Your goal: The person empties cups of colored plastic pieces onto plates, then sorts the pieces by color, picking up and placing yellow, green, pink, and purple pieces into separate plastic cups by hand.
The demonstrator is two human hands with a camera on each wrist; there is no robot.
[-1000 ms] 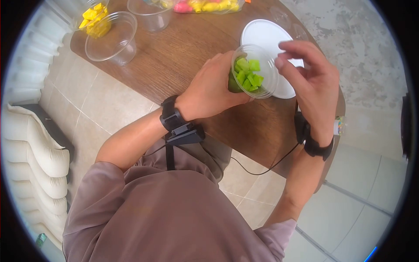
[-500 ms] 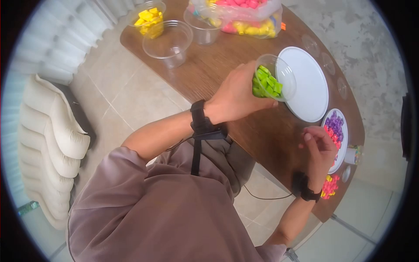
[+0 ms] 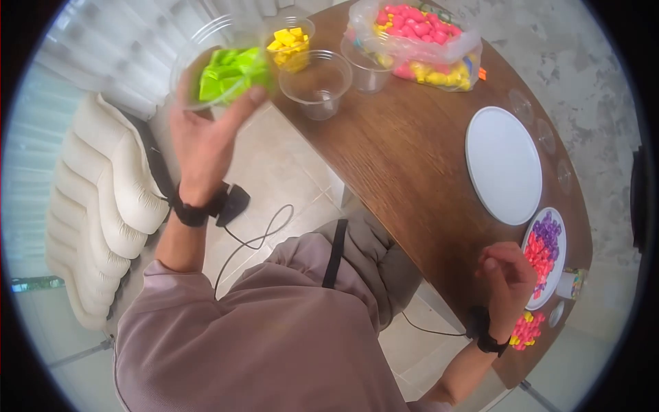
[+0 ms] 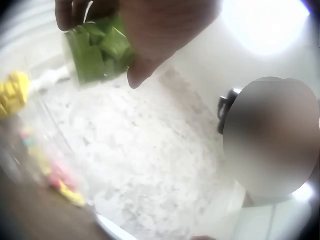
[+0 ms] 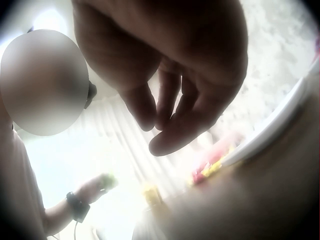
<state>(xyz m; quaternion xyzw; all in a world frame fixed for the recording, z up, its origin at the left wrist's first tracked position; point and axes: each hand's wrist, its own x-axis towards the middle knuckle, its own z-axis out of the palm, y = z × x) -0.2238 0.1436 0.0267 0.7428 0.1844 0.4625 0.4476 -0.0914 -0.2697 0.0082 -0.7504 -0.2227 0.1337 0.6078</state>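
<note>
A wooden table [image 3: 391, 147] stands between a pale curtain [image 3: 103, 62] and a mottled wall [image 3: 583, 89]. Finding: the left hand [image 3: 206, 141] grips a clear cup [image 3: 206, 41] of green pieces [image 3: 230, 75], thumb to one side, fingers to the other. The cup's mouth shows toward the head camera; the exact lean of its long axis cannot be told. Governing relation, in my judgement: this cup appears out past the table's edge, just left of the cup of yellow pieces [image 3: 292, 44]; contact cannot be confirmed. The left hand is much the nearer to both. The right hand [image 3: 508, 278], fingers loosely bent, nothing visible in them, hangs beside a small plate [image 3: 559, 250], well apart.
</note>
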